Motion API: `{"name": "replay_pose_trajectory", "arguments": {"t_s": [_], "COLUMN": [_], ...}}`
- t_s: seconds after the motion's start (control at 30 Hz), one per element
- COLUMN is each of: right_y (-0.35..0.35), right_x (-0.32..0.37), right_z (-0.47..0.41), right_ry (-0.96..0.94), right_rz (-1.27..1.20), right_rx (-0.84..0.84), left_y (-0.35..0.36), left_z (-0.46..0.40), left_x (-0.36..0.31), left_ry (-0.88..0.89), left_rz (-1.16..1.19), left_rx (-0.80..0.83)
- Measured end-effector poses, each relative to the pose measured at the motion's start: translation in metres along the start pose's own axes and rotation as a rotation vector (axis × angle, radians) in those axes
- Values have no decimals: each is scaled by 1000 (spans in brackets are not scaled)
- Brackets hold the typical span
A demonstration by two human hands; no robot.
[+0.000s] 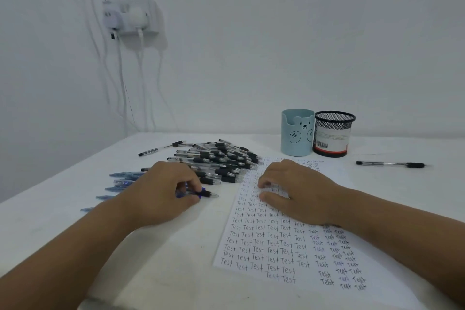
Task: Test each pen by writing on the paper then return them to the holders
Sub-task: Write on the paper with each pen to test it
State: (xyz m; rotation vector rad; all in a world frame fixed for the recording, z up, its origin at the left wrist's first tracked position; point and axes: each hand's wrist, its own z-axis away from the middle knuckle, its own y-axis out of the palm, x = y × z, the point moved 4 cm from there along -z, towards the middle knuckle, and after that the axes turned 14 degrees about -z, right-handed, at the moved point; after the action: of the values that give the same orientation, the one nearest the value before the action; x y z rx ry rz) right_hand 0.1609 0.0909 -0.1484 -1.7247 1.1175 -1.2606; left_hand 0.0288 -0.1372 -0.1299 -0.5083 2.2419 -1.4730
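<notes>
Blue-barrelled pen (201,194), pinched in my left hand (161,191) on the white table (161,254) beside the black pen pile (221,161); my right hand (299,191) rests, fingers bent, empty, on the paper (271,246). Blue holder (297,133) and mesh holder (333,133) stand behind.

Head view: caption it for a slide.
Left hand pinches a blue pen beside the pen pile; right hand rests on the paper.
</notes>
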Motion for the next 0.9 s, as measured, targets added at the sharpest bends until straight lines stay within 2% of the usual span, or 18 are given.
{"name": "replay_pose_trajectory", "arguments": {"t_s": [0.23,0.33,0.47,0.57,0.63,0.7,0.77,0.83,0.9], "right_y": [-1,-1,0,0,-1,-2,-4,-9,-16], "right_x": [-1,-2,-3,-5,-5,-5,-9,-17,-27], "right_z": [0,1,0,0,0,-1,-1,0,3], "right_ry": [-19,-24,-37,-39,-37,-34,1,68,143], "right_rz": [-10,-22,-33,-37,-50,-68,-103,-236,-469], "right_rx": [-11,-16,-17,-19,-24,-16,-14,-50,-130], "left_y": [7,3,-14,-26,-35,-38,-28,-15,-4], "left_z": [-1,-4,-12,-23,-33,-48,-66,-81,-94], "left_x": [-1,-8,-24,-39,-52,-64,-73,-82,-90], "left_ry": [107,160,112,-38,-78,-114,-189,-295,-411], "left_rz": [41,45,190,476,690,975,1292,1609,1804], "left_rx": [-114,-240,-403,-398,-427,-451,-402,-305,-244]}}
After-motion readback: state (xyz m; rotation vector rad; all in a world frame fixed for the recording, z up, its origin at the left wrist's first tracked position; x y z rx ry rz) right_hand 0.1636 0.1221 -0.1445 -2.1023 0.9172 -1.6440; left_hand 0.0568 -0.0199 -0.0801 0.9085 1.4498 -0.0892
